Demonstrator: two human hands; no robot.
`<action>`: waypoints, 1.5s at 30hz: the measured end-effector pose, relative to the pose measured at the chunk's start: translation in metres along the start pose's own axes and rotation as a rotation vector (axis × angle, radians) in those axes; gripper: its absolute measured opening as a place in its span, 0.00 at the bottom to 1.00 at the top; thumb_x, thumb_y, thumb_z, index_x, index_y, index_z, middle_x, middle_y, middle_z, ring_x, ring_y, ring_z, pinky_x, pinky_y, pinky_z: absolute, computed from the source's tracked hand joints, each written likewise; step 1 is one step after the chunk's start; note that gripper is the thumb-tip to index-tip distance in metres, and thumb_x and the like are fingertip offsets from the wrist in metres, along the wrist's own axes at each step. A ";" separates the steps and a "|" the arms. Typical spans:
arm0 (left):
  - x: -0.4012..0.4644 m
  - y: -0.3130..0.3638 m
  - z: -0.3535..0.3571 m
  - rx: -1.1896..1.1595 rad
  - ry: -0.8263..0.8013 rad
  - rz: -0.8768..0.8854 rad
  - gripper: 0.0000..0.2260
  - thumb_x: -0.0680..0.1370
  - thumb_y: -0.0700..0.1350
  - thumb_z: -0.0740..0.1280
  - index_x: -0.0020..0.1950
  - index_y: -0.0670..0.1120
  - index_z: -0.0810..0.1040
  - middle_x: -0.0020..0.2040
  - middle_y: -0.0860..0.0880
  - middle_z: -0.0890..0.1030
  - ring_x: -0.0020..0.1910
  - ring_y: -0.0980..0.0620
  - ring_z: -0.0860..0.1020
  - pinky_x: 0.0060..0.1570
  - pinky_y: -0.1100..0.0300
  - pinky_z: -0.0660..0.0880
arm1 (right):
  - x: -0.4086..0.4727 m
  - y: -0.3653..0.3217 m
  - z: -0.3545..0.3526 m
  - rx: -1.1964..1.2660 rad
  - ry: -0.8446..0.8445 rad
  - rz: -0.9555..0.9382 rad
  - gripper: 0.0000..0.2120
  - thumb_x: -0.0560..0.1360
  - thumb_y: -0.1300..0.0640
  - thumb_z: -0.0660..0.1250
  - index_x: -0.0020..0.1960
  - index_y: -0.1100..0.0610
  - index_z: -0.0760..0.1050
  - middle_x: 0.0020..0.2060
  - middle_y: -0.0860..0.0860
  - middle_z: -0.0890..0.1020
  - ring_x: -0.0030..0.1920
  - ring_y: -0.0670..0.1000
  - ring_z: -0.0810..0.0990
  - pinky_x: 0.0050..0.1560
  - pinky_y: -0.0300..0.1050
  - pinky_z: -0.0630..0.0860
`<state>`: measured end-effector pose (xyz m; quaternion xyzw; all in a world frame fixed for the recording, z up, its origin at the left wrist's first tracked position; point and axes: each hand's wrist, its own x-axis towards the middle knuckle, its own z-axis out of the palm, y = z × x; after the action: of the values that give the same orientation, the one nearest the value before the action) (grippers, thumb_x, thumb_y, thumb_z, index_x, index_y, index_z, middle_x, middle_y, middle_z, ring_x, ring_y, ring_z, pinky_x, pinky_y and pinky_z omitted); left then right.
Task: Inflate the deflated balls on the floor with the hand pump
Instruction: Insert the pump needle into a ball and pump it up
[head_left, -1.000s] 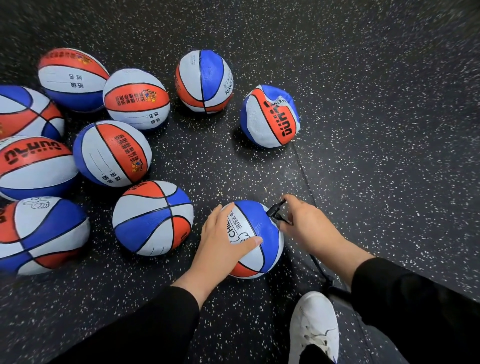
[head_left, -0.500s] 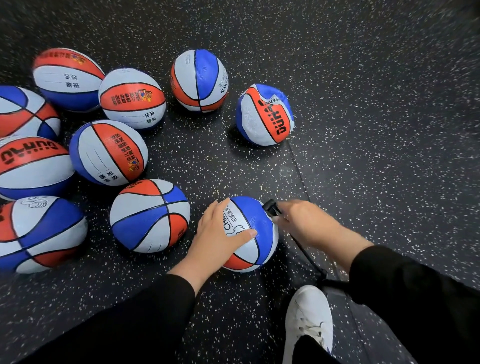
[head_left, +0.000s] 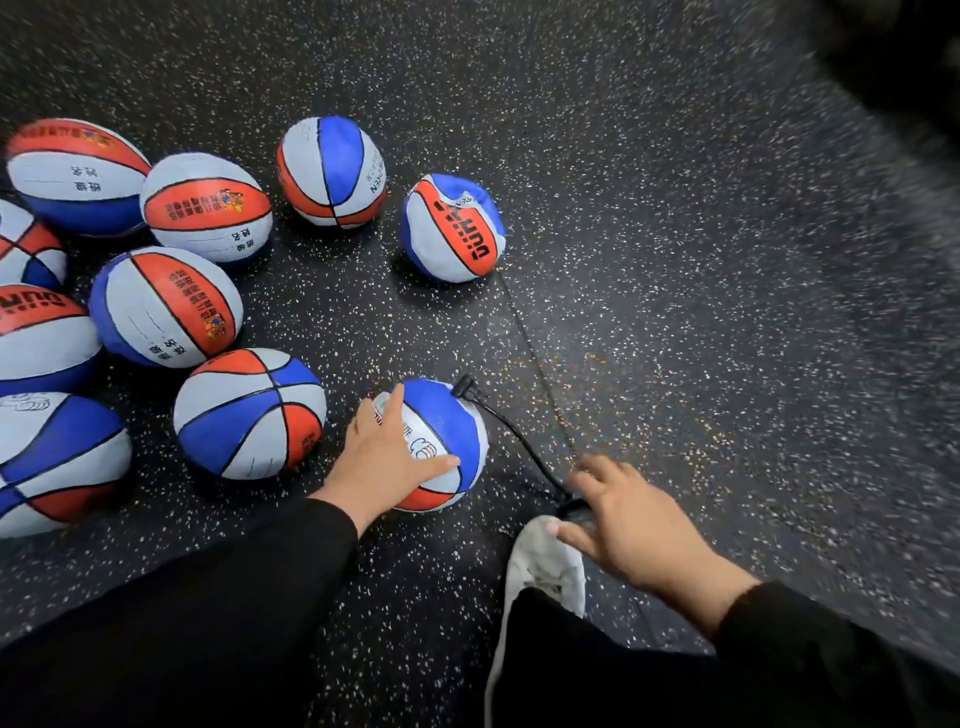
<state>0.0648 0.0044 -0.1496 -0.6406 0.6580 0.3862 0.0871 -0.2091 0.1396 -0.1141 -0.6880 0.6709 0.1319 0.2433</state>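
A small red, white and blue ball (head_left: 447, 431) lies on the floor in front of me. My left hand (head_left: 384, 457) rests on its left side with fingers spread. The black hose nozzle (head_left: 466, 387) sticks in the top of the ball, and the hose (head_left: 524, 447) runs down to the right toward the pump base by my shoe, which is mostly hidden. My right hand (head_left: 628, 525) hovers open above the floor beside the hose end, holding nothing. A crumpled, deflated ball (head_left: 453, 228) lies farther back.
Several red, white and blue balls (head_left: 249, 413) crowd the left side of the dark speckled floor (head_left: 701, 260). My white shoe (head_left: 545, 571) stands just below the hose end. A thin seam line (head_left: 535, 358) crosses the floor between the two near balls.
My right hand let go of the nozzle at the ball and moved down and right toward my shoe. The nozzle stays in the ball. The view shifted down.
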 end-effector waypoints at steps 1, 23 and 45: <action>-0.003 0.002 0.001 0.006 0.002 -0.006 0.57 0.70 0.71 0.74 0.84 0.58 0.38 0.84 0.46 0.45 0.83 0.40 0.50 0.79 0.41 0.58 | 0.001 0.002 0.012 -0.035 0.043 0.021 0.30 0.77 0.28 0.53 0.67 0.47 0.73 0.67 0.47 0.71 0.63 0.53 0.72 0.54 0.51 0.80; 0.001 0.026 0.012 0.143 -0.017 -0.085 0.59 0.68 0.68 0.78 0.85 0.50 0.44 0.84 0.40 0.45 0.81 0.34 0.54 0.77 0.40 0.62 | 0.027 -0.008 -0.050 -0.011 0.481 0.155 0.29 0.81 0.37 0.52 0.30 0.54 0.70 0.28 0.47 0.71 0.29 0.53 0.74 0.27 0.42 0.65; 0.001 0.014 0.010 0.057 -0.018 -0.047 0.61 0.69 0.69 0.76 0.84 0.56 0.36 0.84 0.45 0.38 0.84 0.41 0.43 0.79 0.40 0.57 | 0.037 -0.001 -0.021 0.031 0.481 0.236 0.30 0.76 0.34 0.49 0.27 0.55 0.68 0.29 0.49 0.76 0.32 0.57 0.78 0.30 0.45 0.73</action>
<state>0.0483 0.0080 -0.1520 -0.6495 0.6528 0.3708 0.1202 -0.2084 0.0970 -0.1147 -0.6129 0.7868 -0.0182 0.0701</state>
